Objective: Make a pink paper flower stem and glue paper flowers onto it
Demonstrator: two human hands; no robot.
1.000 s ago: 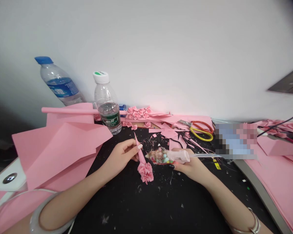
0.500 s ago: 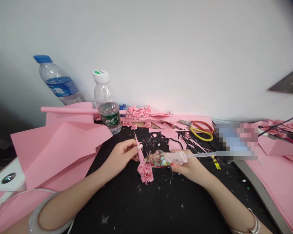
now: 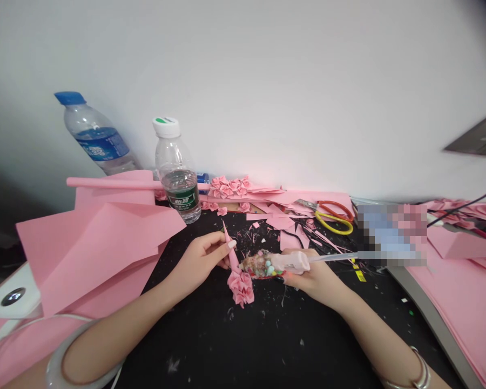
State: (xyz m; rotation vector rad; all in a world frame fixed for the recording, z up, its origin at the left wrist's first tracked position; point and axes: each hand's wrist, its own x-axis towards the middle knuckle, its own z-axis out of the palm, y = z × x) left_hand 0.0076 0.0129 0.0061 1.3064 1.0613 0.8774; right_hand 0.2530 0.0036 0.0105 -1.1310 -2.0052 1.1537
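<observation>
Between the thumb and fingers of my left hand (image 3: 204, 256) is a slim pink paper cone (image 3: 230, 249), its pointed end facing away from me. A cluster of folded pink paper flowers (image 3: 241, 289) sits at the cone's near, wide end. My right hand (image 3: 318, 278) is closed around a bead-covered hot glue gun (image 3: 273, 265), with a long translucent glue stick (image 3: 336, 256) running out of its back. The gun's nozzle is at the joint between cone and flowers; whether it touches, I cannot tell.
Two water bottles, one with a white cap (image 3: 176, 183) and one with a blue cap (image 3: 99, 135), stand by the wall. Scissors (image 3: 334, 217) and paper scraps (image 3: 281, 219) lie behind my hands. Pink sheets (image 3: 101, 243) are at left, more pink paper (image 3: 465, 286) at right.
</observation>
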